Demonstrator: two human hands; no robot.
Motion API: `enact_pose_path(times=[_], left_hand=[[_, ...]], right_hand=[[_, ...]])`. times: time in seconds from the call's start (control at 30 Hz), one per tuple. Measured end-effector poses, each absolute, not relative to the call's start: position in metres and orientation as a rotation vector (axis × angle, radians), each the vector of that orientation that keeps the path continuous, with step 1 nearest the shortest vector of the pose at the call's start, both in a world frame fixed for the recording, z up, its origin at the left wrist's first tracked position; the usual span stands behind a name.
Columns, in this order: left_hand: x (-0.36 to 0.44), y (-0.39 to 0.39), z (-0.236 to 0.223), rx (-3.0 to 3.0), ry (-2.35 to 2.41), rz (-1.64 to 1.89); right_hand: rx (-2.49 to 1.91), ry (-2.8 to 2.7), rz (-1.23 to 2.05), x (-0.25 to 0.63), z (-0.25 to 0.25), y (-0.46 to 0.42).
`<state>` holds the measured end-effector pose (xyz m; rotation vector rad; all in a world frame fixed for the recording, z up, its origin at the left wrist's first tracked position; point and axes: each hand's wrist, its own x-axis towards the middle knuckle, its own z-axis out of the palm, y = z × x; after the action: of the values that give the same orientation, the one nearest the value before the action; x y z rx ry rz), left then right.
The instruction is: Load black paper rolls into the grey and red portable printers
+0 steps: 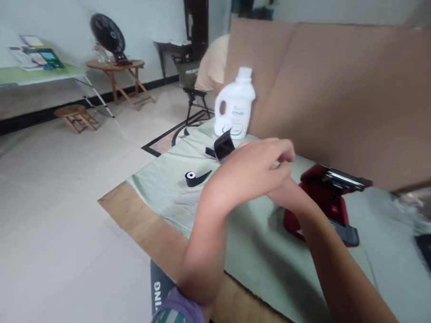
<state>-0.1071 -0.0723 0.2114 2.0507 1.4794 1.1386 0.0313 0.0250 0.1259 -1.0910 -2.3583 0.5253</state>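
Note:
My left hand [260, 163] crosses in front of my right hand above the cloth-covered table, its wrist bent and fingers curled inward. What those fingers hold, if anything, is hidden. Most of my right hand [281, 192] is behind the left, fingers out of sight. A glossy, curved black strip [223, 146] sticks out behind the left hand; I cannot see what holds it. Left of the hands lies a small black roll [192, 178] with a white core, its loose end trailing right. To the right is a red device [322, 204] with a raised black and silver top.
A white jug-shaped bottle [235, 107] stands before a tall cardboard panel [346, 100]. Another black piece [210, 152] lies near the bottle. At right are a dark object [429, 252] and clear plastic [419, 203]. Behind the panel's left end, a person [213, 64] is partly visible.

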Motion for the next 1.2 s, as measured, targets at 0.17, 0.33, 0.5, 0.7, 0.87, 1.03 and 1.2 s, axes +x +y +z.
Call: enact_pose_path(times=[0.17,0.33,0.5,0.7,0.87,1.03,1.2], left_hand=[[-0.064,-0.051,0.198,2.054,1.309,0.826],[0.002,-0.029,0.165,1.908,1.265,0.78],[0.049,-0.042,0.106,1.304,1.063,0.682],[0.071,-0.071,0.063,0.716,1.036,0.853],[0.07,-0.07,0.056,0.669,1.024,0.973],[0.067,-0.073,0.057,0.675,1.069,1.011],[0.074,-0.069,0.064,0.704,1.086,0.979]], right_hand=[[-0.866,-1.932,1.28,0.162,0.134,-0.009],[-1.085,-1.687,1.019,0.231,0.133,-0.004],[-1.224,-2.031,0.61,0.242,0.123,0.014],[-1.344,-2.252,0.574,0.227,0.1,0.031],[-1.428,-2.404,0.465,0.219,0.091,0.051],[-1.558,-2.505,0.457,0.209,0.09,0.066],[-1.728,-2.546,0.404,0.193,0.094,0.069]])
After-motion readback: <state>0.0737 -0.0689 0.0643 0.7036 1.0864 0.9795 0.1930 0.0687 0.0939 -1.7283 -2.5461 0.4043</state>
